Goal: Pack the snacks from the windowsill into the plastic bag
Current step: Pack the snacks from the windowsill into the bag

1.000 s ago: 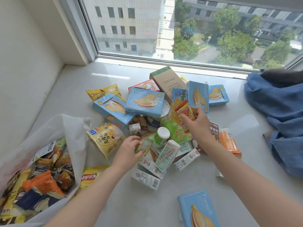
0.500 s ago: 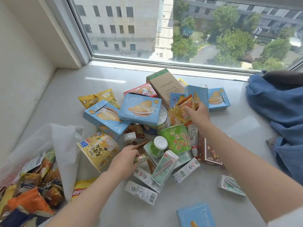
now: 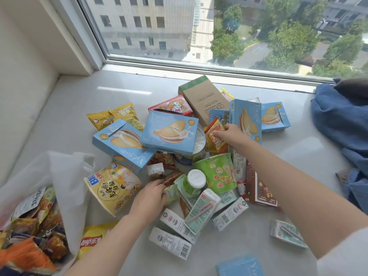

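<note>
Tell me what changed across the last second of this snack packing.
The right hand pushed further from the person and now grips the orange snack packet. The left hand barely moved, its fingers still curled on a small green packet. The plastic bag and the snack pile stayed where they were.

High-rise home — wide windowsill (image 3: 67,108), window (image 3: 219,30) over buildings and treetops, blue clothes (image 3: 342,124) heaped beside
</note>
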